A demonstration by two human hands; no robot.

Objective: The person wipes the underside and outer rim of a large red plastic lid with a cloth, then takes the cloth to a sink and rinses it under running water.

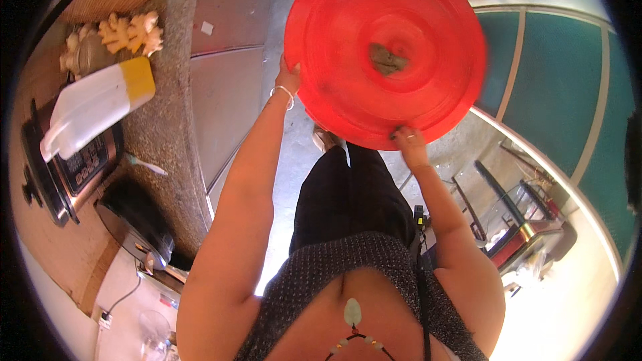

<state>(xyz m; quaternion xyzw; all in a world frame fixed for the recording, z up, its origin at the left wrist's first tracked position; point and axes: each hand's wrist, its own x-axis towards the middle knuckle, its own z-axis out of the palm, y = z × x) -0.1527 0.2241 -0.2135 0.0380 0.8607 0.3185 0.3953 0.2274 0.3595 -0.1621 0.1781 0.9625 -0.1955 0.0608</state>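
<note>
A large round red plastic lid [341, 25], with raised rings and a recessed middle, is held out in front of my body. A dark, irregular patch [387, 59] shows in its centre; what it is cannot be made out. My left hand [288, 77] grips the lid's left rim, with the thumb on the face toward me and a white bangle [284, 94] at the wrist. On the near rim, right of the middle, rests my right hand [412, 146], slightly blurred and wearing a ring. Its fingers are partly hidden, and the lid covers much of the floor beyond.
At left, a speckled stone counter [173, 125] bears ginger root [133, 32], a white-and-yellow plastic jug [103, 105], an electric cooker [75, 170] and a toothbrush [148, 164]. Cabinet doors [225, 105] stand below it. Teal panels [556, 80] and a glass-and-metal rack [526, 210] are at right.
</note>
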